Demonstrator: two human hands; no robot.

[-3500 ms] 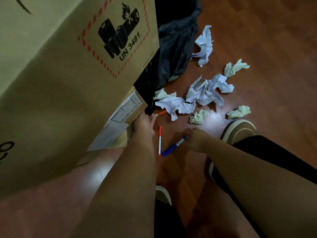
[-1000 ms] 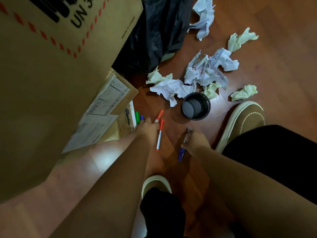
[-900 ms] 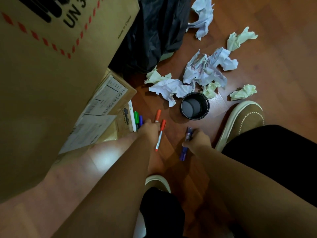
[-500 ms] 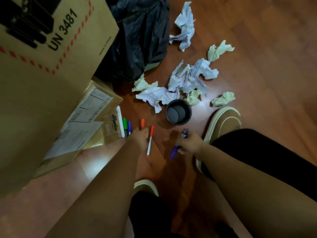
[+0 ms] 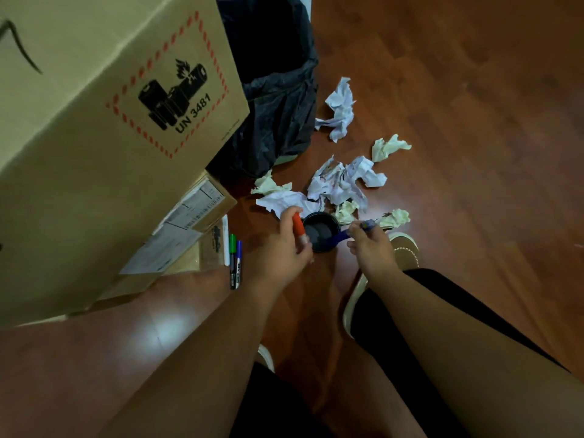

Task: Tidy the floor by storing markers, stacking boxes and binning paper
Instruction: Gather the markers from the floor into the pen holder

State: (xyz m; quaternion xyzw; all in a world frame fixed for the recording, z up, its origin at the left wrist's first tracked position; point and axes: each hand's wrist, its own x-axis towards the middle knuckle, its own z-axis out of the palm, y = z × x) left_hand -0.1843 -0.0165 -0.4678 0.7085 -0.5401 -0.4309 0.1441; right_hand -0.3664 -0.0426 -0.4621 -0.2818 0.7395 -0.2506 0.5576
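A round black pen cup (image 5: 319, 230) stands on the wooden floor between my hands. My left hand (image 5: 286, 246) grips a red marker (image 5: 298, 225) at the cup's left rim. My right hand (image 5: 369, 246) holds a blue marker (image 5: 343, 237), its lower end over the cup's right rim. A green marker (image 5: 232, 248), a blue marker (image 5: 238, 254) and a white pen (image 5: 225, 240) lie side by side on the floor left of my left hand. Several crumpled paper balls (image 5: 341, 184) lie just beyond the cup.
A large cardboard box (image 5: 94, 137) marked UN 3481 fills the left. A smaller labelled box (image 5: 189, 222) lies at its foot. A black bin bag (image 5: 278, 90) sits at the top centre. My tan shoe (image 5: 406, 251) is right of the cup.
Both hands have lifted their markers off the floor and brought them up to the black cup. The camera view has shifted.
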